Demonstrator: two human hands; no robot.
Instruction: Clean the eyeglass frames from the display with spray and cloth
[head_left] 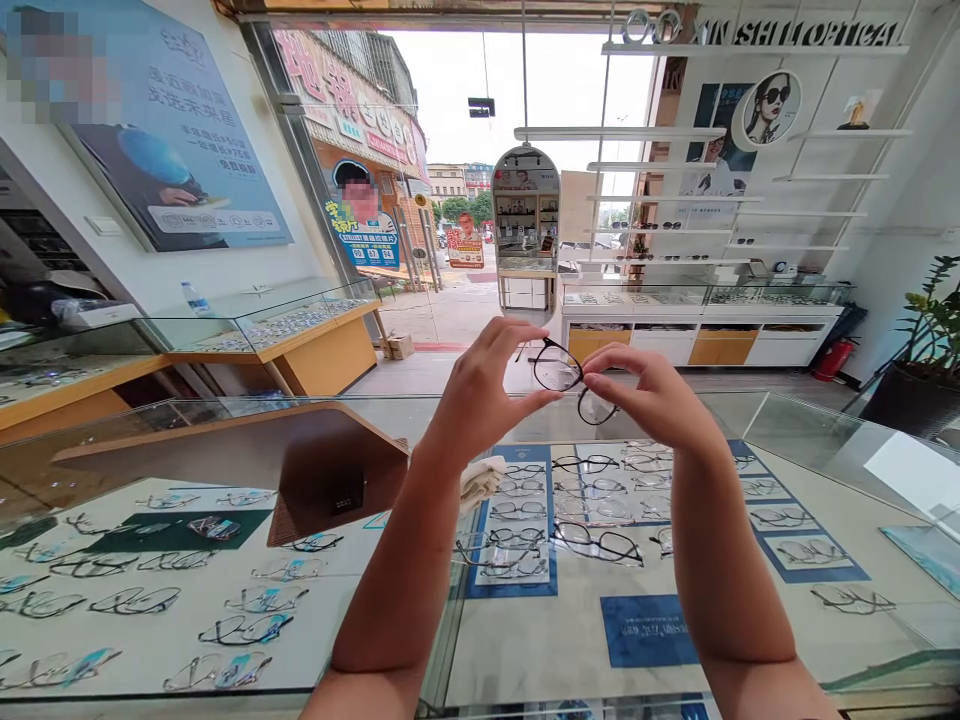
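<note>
Both my hands are raised above a glass display counter and hold up a pair of black-framed glasses. My left hand pinches the left lens rim with fingers closed. My right hand pinches the frame at the other lens. A white cloth lies on the counter glass just below my left wrist. Another pair of black glasses rests on the glass between my forearms.
Under the glass lie several rows of spectacle frames on blue mats. A brown angled stand sits on the counter to the left. More glass counters line the left wall and the back right. A potted plant stands far right.
</note>
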